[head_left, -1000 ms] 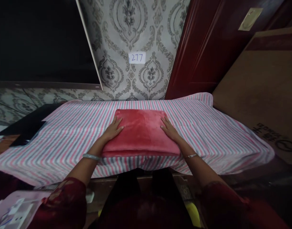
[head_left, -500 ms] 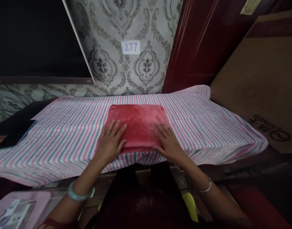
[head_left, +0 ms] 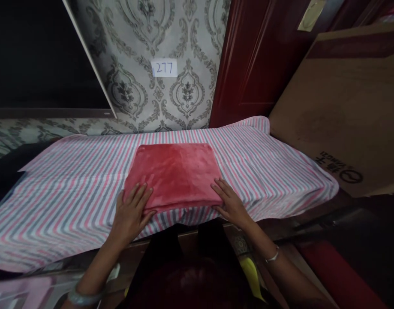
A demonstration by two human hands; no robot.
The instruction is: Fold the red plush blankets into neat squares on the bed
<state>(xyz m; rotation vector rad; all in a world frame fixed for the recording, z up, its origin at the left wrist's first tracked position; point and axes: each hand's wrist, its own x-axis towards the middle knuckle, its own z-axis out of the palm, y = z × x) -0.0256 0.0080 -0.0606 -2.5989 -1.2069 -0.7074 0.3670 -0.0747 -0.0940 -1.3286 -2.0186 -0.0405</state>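
A red plush cloth, folded into a flat rectangle, lies on a striped sheet in pink, grey and white. My left hand rests at its near left corner, fingers spread over the edge and thumb on the near side. Across from it, my right hand touches the near right corner with fingers stretched out. Neither hand grips the cloth. A folded layer shows along the cloth's near edge.
A large cardboard box leans at the right beside a dark red door. A black screen stands at the back left. Behind the sheet, a paper label reading 277 is on the patterned wall.
Both hands have slid back toward me and outward, from the top of the red cloth to its near corners. The camera view has shifted slightly, moving the scene left.
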